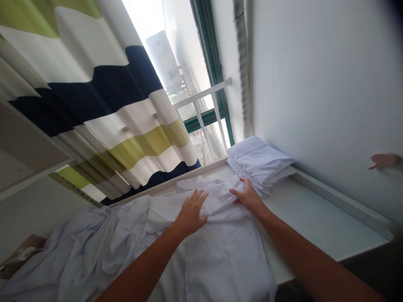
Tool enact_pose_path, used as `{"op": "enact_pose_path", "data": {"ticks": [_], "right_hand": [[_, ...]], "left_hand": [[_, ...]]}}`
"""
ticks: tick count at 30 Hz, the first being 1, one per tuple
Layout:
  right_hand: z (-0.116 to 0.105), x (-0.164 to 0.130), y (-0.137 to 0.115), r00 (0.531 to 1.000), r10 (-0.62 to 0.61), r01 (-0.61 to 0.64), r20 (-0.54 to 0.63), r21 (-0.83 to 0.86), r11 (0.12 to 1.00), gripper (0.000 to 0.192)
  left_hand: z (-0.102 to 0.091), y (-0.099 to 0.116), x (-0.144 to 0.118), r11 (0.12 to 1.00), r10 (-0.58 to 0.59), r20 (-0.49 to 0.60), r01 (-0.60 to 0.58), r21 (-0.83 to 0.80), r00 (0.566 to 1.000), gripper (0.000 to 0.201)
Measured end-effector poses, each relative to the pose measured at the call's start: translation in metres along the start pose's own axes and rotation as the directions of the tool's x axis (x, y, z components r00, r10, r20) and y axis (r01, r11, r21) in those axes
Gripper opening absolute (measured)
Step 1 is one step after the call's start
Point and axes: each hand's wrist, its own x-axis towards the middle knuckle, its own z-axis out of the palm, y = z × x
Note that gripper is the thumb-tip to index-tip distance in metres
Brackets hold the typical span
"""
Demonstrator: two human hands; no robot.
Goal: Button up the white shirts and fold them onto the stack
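Nearest, 2 bare forearms reach forward over a white garment (217,256) spread flat on the white table (317,218). The left hand (192,212) lies palm down on the cloth, fingers spread and pressing it flat, holding nothing. Just beside it, the right hand (247,195) rests on the garment's bunched upper edge with fingers curled into the folds; whether it pinches the cloth I cannot tell. To the left, more loose white fabric (82,247) lies crumpled in a heap, touching the spread garment. Just beyond the right hand sits a stack of folded white cloth (260,161), in the corner against the white wall (315,84). Farther back hang a striped curtain (103,96) in navy, green and white and a bright window (189,84) with white bars.
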Motion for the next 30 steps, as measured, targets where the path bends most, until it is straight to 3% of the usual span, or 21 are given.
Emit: {"op": "enact_pose_path", "data": {"ticks": [2, 4, 8, 12, 14, 16, 18, 20, 23, 27, 28, 30], "right_hand": [[-0.005, 0.001, -0.001, 0.995, 0.009, -0.033, -0.101, -0.237, 0.971, 0.070], [-0.009, 0.001, -0.004, 0.993, 0.017, -0.055, -0.114, -0.332, 0.942, 0.066], [-0.008, -0.004, -0.010, 0.999, 0.033, -0.039, -0.032, -0.233, 0.972, 0.055], [-0.006, -0.007, -0.009, 0.996, 0.085, -0.082, 0.017, -0.130, 0.988, 0.033], [-0.007, -0.007, -0.007, 0.988, 0.146, -0.132, 0.056, -0.206, 0.970, 0.031], [-0.010, -0.005, -0.004, 0.977, 0.201, -0.163, 0.075, -0.349, 0.923, 0.033], [-0.013, -0.003, -0.001, 0.984, 0.162, -0.100, 0.077, -0.517, 0.850, 0.033], [-0.014, 0.000, 0.003, 0.996, 0.051, 0.016, 0.077, -0.686, 0.728, 0.030], [-0.013, 0.001, 0.010, 0.995, -0.041, 0.098, 0.091, -0.833, 0.545, 0.033], [-0.006, -0.003, 0.018, 0.983, -0.102, 0.183, 0.152, -0.848, 0.498, 0.034], [-0.004, -0.004, 0.019, 0.980, -0.113, 0.197, 0.163, -0.852, 0.484, 0.033], [0.000, -0.008, 0.020, 0.981, -0.118, 0.193, 0.156, -0.883, 0.429, 0.032]], "left_hand": [[-0.001, -0.032, -0.040, 0.979, -0.100, -0.038, 0.106, 0.176, 0.994, 0.087], [0.002, -0.064, -0.078, 0.922, -0.219, -0.131, 0.249, 0.297, 0.967, 0.086], [0.006, -0.112, -0.128, 0.801, -0.400, -0.317, 0.497, 0.335, 0.860, 0.061], [-0.002, -0.137, -0.144, 0.768, -0.501, -0.422, 0.613, 0.185, 0.755, 0.033], [-0.006, -0.144, -0.148, 0.785, -0.519, -0.397, 0.606, 0.127, 0.757, 0.025], [-0.007, -0.148, -0.151, 0.808, -0.505, -0.334, 0.572, 0.139, 0.795, 0.026], [-0.007, -0.150, -0.154, 0.823, -0.483, -0.276, 0.538, 0.183, 0.831, 0.032], [-0.006, -0.153, -0.157, 0.819, -0.489, -0.260, 0.541, 0.190, 0.833, 0.038], [-0.005, -0.161, -0.160, 0.787, -0.563, -0.304, 0.610, 0.087, 0.769, 0.034], [0.008, -0.178, -0.167, 0.679, -0.733, -0.311, 0.678, -0.282, 0.605, 0.026], [0.013, -0.182, -0.168, 0.647, -0.762, -0.286, 0.662, -0.378, 0.581, 0.025], [0.020, -0.188, -0.169, 0.596, -0.787, -0.226, 0.611, -0.522, 0.574, 0.023]]}}
